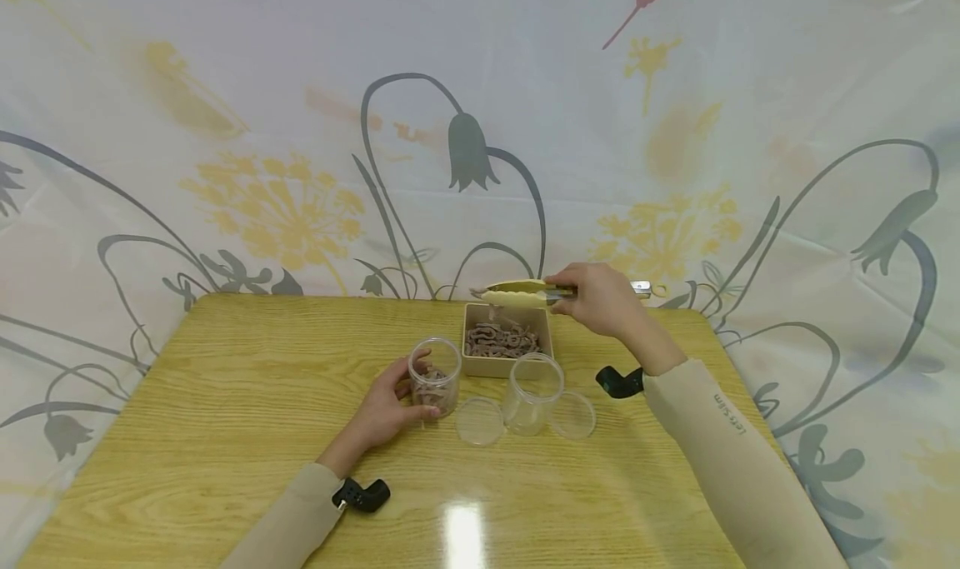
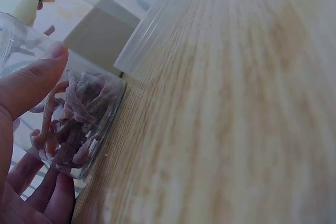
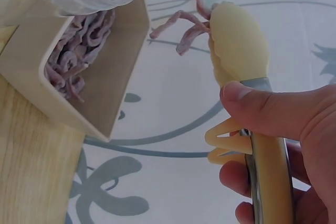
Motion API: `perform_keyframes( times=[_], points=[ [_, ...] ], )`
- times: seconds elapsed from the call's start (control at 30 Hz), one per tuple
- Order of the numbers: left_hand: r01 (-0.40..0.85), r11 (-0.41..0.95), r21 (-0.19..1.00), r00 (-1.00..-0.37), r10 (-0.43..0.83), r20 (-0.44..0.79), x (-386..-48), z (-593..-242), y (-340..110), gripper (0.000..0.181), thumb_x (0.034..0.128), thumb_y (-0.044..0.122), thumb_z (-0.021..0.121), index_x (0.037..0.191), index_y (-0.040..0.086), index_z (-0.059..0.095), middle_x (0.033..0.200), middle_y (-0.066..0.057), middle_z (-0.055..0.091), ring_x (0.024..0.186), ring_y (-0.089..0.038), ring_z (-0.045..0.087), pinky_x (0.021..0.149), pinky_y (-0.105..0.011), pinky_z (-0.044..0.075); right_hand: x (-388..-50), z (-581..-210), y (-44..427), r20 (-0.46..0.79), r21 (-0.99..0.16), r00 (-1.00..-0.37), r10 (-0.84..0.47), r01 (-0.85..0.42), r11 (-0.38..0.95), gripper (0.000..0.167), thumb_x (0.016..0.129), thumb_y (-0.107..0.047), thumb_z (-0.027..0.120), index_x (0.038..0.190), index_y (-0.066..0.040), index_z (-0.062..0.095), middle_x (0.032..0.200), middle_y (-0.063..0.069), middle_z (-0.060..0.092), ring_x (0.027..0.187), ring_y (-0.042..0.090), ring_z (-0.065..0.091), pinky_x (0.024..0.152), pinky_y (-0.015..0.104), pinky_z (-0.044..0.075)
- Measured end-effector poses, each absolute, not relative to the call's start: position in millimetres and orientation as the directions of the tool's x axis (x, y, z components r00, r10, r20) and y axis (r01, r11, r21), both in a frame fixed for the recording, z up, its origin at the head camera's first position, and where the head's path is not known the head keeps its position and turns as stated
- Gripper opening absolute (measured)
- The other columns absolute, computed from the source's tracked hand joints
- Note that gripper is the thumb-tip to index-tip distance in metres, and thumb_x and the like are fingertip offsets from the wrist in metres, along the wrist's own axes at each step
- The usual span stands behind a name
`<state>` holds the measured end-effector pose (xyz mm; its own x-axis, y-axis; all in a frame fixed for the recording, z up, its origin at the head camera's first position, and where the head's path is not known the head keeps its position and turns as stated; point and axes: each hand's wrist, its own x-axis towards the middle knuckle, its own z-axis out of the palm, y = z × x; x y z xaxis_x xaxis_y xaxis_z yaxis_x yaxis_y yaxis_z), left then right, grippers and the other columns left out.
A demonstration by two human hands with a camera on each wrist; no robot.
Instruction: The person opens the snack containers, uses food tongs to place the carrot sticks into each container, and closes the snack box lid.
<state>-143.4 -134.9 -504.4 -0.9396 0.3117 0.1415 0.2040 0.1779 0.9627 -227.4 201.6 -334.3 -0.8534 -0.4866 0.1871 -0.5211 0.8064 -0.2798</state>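
A flower-printed sheet [image 1: 465,44] hangs behind the wooden table [image 1: 225,452] where I watch this person work. The right hand [image 1: 600,298] grips yellow-tipped tongs [image 1: 521,292], which pinch a few brownish strips [image 3: 190,36] above a box [image 1: 487,366] of the same stuff, just left of that hand. The strips dangle well past the tips, so one might slide out if the squeeze eases, perhaps dropping onto the wood instead. The left hand [image 1: 390,406] curls round a clear jar [image 1: 437,386], partly filled with such pieces; should that hold slacken, a bump from the tongs could tip it. Between the hands stands a second jar [image 1: 528,411], flanked by two lids [image 1: 480,421]; nobody steadies it, so a low pass of the tongs might knock it over.
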Motion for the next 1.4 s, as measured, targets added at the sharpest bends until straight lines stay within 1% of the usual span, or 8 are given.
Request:
perform_keyframes(
  times=[0.13, 0.27, 0.33, 0.47, 0.57, 0.9, 1.17, 1.4],
  points=[
    [0.208, 0.174, 0.963, -0.939, 0.312, 0.147, -143, -504, -135, 0.085, 0.0776, 0.004, 0.085, 0.150, 0.004, 0.040, 0.138, -0.024, 0.050, 0.125, -0.044, 0.052, 0.103, -0.052, 0.043, -226, -332, 199, 0.186, -0.271, -0.853, -0.488, -0.522, 0.808, 0.038, 0.085, -0.017, 0.081, 0.121, -0.008, 0.073, 0.110, 0.008, 0.071, 0.080, 0.021, 0.067, 0.066, 0.039, 0.053],
    [0.209, 0.180, 0.961, -0.939, 0.311, 0.146, -144, -505, -135, 0.085, 0.0775, 0.003, 0.085, 0.150, 0.002, 0.039, 0.137, -0.023, 0.052, 0.124, -0.043, 0.053, 0.103, -0.050, 0.044, -225, -331, 197, 0.133, -0.238, -0.868, -0.478, -0.496, 0.835, 0.038, 0.086, -0.019, 0.080, 0.122, -0.011, 0.073, 0.113, 0.007, 0.071, 0.085, 0.022, 0.067, 0.068, 0.040, 0.053],
    [0.203, 0.186, 0.961, -0.941, 0.308, 0.139, -143, -505, -135, 0.086, 0.0772, 0.004, 0.085, 0.150, 0.002, 0.039, 0.136, -0.023, 0.052, 0.124, -0.042, 0.053, 0.102, -0.050, 0.045, -224, -332, 196, 0.100, -0.201, -0.872, -0.480, -0.490, 0.848, 0.039, 0.086, -0.020, 0.080, 0.123, -0.013, 0.072, 0.114, 0.007, 0.070, 0.087, 0.023, 0.067, 0.068, 0.040, 0.053],
    [0.189, 0.195, 0.962, -0.944, 0.304, 0.124, -143, -504, -135, 0.088, 0.0765, 0.005, 0.086, 0.151, 0.004, 0.039, 0.135, -0.021, 0.052, 0.124, -0.042, 0.053, 0.102, -0.050, 0.045, -223, -336, 196, 0.053, -0.130, -0.869, -0.491, -0.494, 0.860, 0.041, 0.085, -0.021, 0.081, 0.125, -0.014, 0.072, 0.114, 0.008, 0.070, 0.085, 0.024, 0.067, 0.065, 0.040, 0.053],
    [0.186, 0.193, 0.963, -0.945, 0.303, 0.122, -143, -504, -135, 0.089, 0.0757, 0.005, 0.087, 0.151, 0.005, 0.039, 0.136, -0.020, 0.052, 0.125, -0.042, 0.053, 0.103, -0.050, 0.044, -224, -339, 197, 0.045, -0.105, -0.868, -0.494, -0.496, 0.862, 0.041, 0.085, -0.023, 0.081, 0.125, -0.015, 0.072, 0.113, 0.007, 0.069, 0.084, 0.023, 0.066, 0.063, 0.039, 0.052],
    [0.206, 0.185, 0.961, -0.941, 0.307, 0.143, -143, -504, -135, 0.087, 0.0765, 0.004, 0.086, 0.151, 0.004, 0.039, 0.140, -0.022, 0.050, 0.125, -0.042, 0.052, 0.103, -0.051, 0.044, -223, -333, 196, 0.137, -0.164, -0.848, -0.511, -0.529, 0.833, 0.038, 0.084, -0.021, 0.082, 0.121, -0.013, 0.074, 0.111, 0.007, 0.071, 0.077, 0.020, 0.065, 0.058, 0.035, 0.049],
    [0.203, 0.166, 0.965, -0.939, 0.311, 0.145, -143, -504, -134, 0.087, 0.0764, 0.002, 0.085, 0.150, 0.004, 0.040, 0.143, -0.024, 0.047, 0.126, -0.044, 0.051, 0.103, -0.053, 0.043, -209, -316, 181, 0.207, -0.194, -0.807, -0.553, -0.588, 0.785, 0.037, 0.084, -0.016, 0.081, 0.120, -0.014, 0.074, 0.114, 0.006, 0.070, 0.079, 0.019, 0.065, 0.061, 0.036, 0.051],
    [0.210, 0.190, 0.959, -0.942, 0.302, 0.147, -144, -506, -135, 0.089, 0.0748, 0.004, 0.087, 0.150, 0.003, 0.040, 0.140, -0.021, 0.050, 0.127, -0.040, 0.051, 0.104, -0.050, 0.043, -197, -307, 164, 0.228, -0.216, -0.778, -0.585, -0.626, 0.749, 0.037, 0.085, -0.016, 0.080, 0.122, -0.014, 0.073, 0.118, 0.007, 0.070, 0.084, 0.020, 0.067, 0.065, 0.036, 0.053]
  ],
)
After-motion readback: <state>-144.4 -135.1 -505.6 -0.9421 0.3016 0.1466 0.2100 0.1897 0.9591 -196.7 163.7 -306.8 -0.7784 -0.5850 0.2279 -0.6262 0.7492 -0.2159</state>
